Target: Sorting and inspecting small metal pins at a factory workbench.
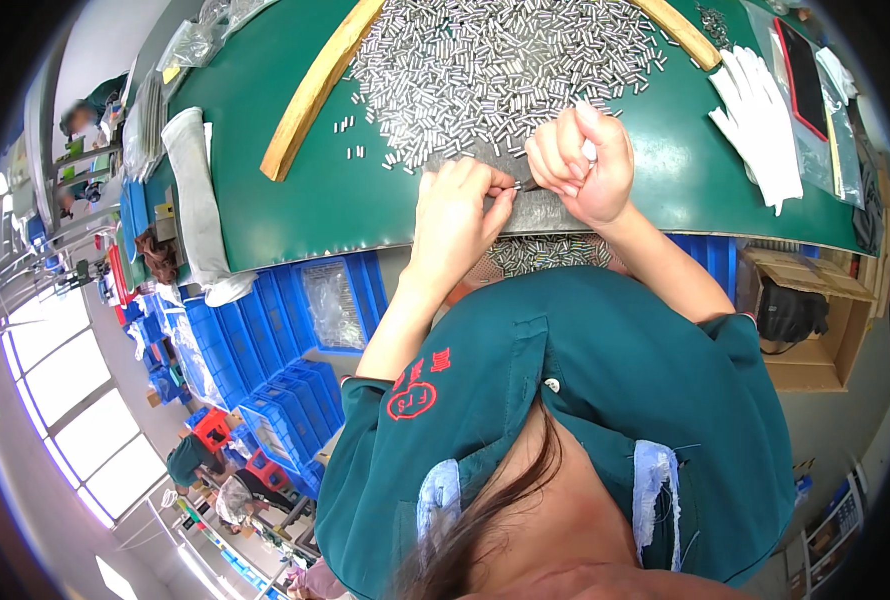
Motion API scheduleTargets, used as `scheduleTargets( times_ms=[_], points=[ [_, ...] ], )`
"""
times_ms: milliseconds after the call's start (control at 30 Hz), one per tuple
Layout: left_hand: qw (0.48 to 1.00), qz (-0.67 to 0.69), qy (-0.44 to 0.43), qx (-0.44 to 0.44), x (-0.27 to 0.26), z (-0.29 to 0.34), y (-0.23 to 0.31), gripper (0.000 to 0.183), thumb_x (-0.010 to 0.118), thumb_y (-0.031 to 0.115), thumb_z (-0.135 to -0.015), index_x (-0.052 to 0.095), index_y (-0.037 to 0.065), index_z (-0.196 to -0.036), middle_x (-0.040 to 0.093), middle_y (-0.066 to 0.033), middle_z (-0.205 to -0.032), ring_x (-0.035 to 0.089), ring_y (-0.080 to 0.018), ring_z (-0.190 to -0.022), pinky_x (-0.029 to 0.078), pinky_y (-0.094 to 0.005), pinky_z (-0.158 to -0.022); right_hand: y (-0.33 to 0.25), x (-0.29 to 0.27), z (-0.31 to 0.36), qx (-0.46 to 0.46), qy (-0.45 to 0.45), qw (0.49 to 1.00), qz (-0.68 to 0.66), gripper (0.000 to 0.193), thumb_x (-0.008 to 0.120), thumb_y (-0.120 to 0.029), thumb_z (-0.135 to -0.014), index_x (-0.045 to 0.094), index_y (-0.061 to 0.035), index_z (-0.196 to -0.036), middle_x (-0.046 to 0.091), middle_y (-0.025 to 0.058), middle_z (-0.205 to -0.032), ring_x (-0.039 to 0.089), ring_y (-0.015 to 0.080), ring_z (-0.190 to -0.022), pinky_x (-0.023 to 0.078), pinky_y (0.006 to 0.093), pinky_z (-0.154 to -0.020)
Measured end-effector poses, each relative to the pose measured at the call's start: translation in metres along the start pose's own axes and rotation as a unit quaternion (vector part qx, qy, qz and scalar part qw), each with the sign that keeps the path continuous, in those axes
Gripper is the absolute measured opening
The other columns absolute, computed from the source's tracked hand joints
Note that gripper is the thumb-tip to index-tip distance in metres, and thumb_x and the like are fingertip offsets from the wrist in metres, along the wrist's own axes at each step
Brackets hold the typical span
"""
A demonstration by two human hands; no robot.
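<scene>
A broad heap of small metal pins (495, 70) covers the middle of the green table (245, 190). At its near edge, my left hand (457, 212) pinches one small metal pin (517, 185) between thumb and forefinger. Close on its right is my right hand (587, 165), curled into a fist with the thumb up. A bit of something white (590, 150) shows among its fingers. Below that fist a dark, slim thing (533, 185) points toward the pinched pin; its kind is hidden. Both hands are over a grey mat (535, 215) at the table's front edge.
Wooden bars (310, 90) flank the heap. White gloves (760, 125) and a red-edged phone (801, 75) lie at the right, a grey sleeve (193, 190) at the left. Under the front edge sits a container of pins (545, 254). Blue crates (290, 410) and a cardboard box (805, 370) stand beside me.
</scene>
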State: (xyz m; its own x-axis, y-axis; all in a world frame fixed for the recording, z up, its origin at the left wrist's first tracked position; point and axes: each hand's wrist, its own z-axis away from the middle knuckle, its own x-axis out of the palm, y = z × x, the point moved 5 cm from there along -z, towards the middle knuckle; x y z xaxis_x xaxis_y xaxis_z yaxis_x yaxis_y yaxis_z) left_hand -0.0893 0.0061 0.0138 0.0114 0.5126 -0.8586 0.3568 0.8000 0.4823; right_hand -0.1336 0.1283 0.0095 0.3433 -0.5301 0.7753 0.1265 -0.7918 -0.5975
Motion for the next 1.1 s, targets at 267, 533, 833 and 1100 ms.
scheduleTargets(
  times_ms=[267, 533, 833, 1100],
  points=[
    [1.000, 0.007, 0.008, 0.001, -0.001, 0.000, 0.000, 0.011, 0.067, 0.010, -0.070, 0.059, 0.011, -0.078, 0.052, 0.0011, -0.067, 0.050, -0.0159, -0.063, 0.034, -0.0300, -0.064, -0.001, -0.001, -0.001, -0.005, -0.001, 1.000, -0.012, 0.049, 0.025, -0.027, -0.095, 0.028, -0.0117, -0.049, 0.028, -0.0008, -0.042, 0.022, 0.0079, -0.035, 0.022, 0.0218, -0.034],
    [0.997, 0.015, -0.075, 0.032, -0.006, 0.022, 0.007, 0.008, 0.065, 0.016, -0.073, 0.059, 0.013, -0.078, 0.052, 0.0005, -0.072, 0.051, -0.0184, -0.073, 0.034, -0.0322, -0.067, -0.086, 0.071, -0.011, -0.067, -0.148, 0.979, 0.121, 0.035, 0.036, -0.029, -0.092, 0.054, -0.0092, -0.070, 0.036, -0.0024, -0.043, 0.031, 0.0085, -0.038, 0.025, 0.0226, -0.037],
    [0.993, 0.099, -0.071, 0.008, -0.022, 0.055, 0.008, 0.011, 0.063, 0.020, -0.077, 0.063, 0.013, -0.085, 0.056, 0.0003, -0.077, 0.054, -0.0173, -0.077, 0.035, -0.0302, -0.070, -0.133, 0.176, 0.026, 0.044, -0.508, 0.860, -0.023, 0.012, 0.051, -0.021, -0.085, 0.057, -0.0100, -0.082, 0.047, 0.0066, -0.055, 0.039, 0.0140, -0.041, 0.026, 0.0245, -0.036],
    [0.978, 0.169, -0.015, -0.119, -0.023, 0.093, -0.009, 0.012, 0.063, 0.020, -0.078, 0.066, 0.011, -0.085, 0.058, -0.0013, -0.074, 0.053, -0.0164, -0.068, 0.038, -0.0296, -0.068, -0.123, 0.206, 0.043, 0.084, -0.485, 0.858, -0.151, 0.010, 0.055, -0.013, -0.082, 0.053, -0.0051, -0.088, 0.051, 0.0161, -0.063, 0.042, 0.0200, -0.042, 0.025, 0.0281, -0.036]
  ],
)
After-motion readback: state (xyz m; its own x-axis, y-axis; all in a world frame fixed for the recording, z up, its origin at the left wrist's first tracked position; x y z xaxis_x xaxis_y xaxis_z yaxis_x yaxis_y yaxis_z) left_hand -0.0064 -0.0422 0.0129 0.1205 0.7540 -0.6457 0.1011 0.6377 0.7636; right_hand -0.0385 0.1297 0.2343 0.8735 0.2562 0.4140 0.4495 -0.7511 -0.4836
